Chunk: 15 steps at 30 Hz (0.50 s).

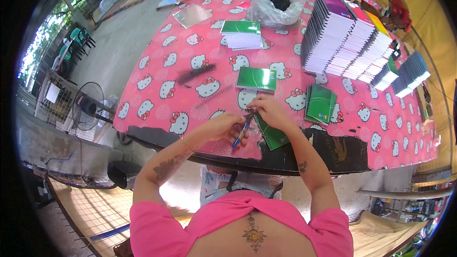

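My left hand [227, 125] is closed around pliers [241, 134] with blue and yellow handles, their jaws pointing away from me toward the notebook's corner. My right hand [269, 110] pinches at the top end of the black spiral binding on a green notebook [272, 135], which lies slanted at the table's near edge, partly under my forearm. Just beyond my hands lies a green-covered block of pages [256, 79]. To the left, loose black wire spirals [196, 73] rest in a bunch, with a single spiral [214, 96] nearer to me.
The pink patterned tablecloth [157, 81] is torn along the near edge. Green spiral notebooks [321, 104] lie at right, before tall notebook stacks [328, 35]. Farther back are a green-covered stack [241, 34], a plastic bag of black spirals [277, 2] and a clear sheet [192, 15].
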{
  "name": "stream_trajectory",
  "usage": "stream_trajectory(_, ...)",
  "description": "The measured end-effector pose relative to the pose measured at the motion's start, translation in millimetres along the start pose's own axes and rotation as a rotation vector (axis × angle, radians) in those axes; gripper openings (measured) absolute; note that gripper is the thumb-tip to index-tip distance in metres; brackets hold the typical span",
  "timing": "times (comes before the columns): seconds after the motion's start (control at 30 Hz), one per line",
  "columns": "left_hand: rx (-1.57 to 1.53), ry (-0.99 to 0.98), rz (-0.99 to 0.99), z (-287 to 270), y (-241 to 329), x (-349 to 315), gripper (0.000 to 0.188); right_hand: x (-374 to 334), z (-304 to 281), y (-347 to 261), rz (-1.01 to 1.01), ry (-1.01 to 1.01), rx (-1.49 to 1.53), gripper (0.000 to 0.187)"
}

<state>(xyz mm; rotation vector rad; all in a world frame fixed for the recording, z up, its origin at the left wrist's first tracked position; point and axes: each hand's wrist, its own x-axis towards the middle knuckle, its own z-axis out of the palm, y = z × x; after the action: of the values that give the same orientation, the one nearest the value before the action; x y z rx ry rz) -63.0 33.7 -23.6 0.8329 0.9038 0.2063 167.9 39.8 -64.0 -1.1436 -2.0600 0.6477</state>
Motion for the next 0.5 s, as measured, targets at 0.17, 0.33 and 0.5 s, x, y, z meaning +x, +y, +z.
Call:
stream_trajectory(0.17,0.008,0.015,-0.015,4.9,3.4,2.6,0.034,0.3,-1.4,0.2,0.033,-0.024,0.03,0.028)
stream_trajectory(0.33,0.188,0.054,0.094,-1.8,-11.4,12.9,0.03,0.7,-0.3,0.0,0.018,-0.037,0.038,0.028)
stream_trajectory(0.5,0.09,0.041,0.04,6.3,-3.1,0.9,0.029,-4.0,3.9,4.0,-0.005,0.046,0.003,0.032)
